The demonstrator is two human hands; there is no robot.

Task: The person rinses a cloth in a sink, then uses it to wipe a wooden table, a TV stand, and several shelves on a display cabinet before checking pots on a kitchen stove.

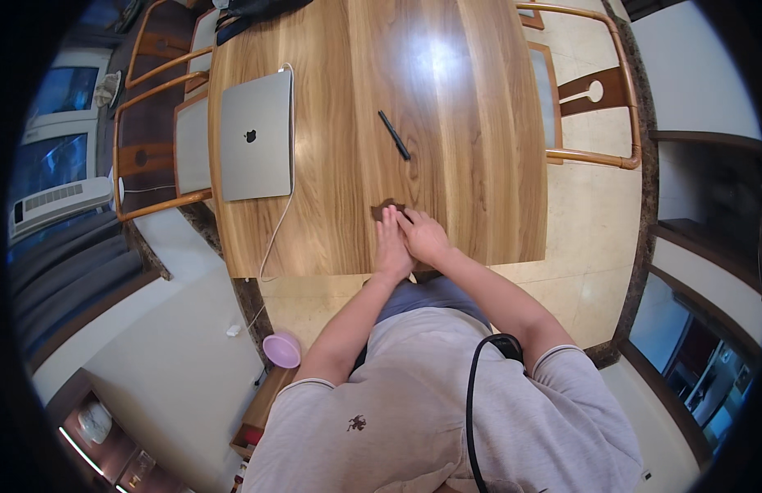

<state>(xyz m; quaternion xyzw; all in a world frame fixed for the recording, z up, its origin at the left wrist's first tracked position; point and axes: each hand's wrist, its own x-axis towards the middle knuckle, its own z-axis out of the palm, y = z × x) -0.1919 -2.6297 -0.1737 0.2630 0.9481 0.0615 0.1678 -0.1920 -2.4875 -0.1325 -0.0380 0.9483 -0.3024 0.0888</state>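
My left hand [390,249] lies at the near edge of the wooden table [340,164], fingers stretched forward and side by side. Against it presses my right hand [427,239], its fingers bent in toward the left one; whatever lies between the two palms is hidden. A small dark brown piece [388,206] with an uneven outline shows just past the fingertips. The fingers cover part of it, and its kind is unclear. Farther out on the tabletop a black pen [394,135] lies at a slant, apart from both hands.
A closed silver laptop [257,138] sits at the table's left, its white cable [280,226] running over the near edge. Dark cloth or a bag [257,10] lies at the far left corner. Chairs [155,148] flank the table. A pink bin [282,350] stands on the floor.
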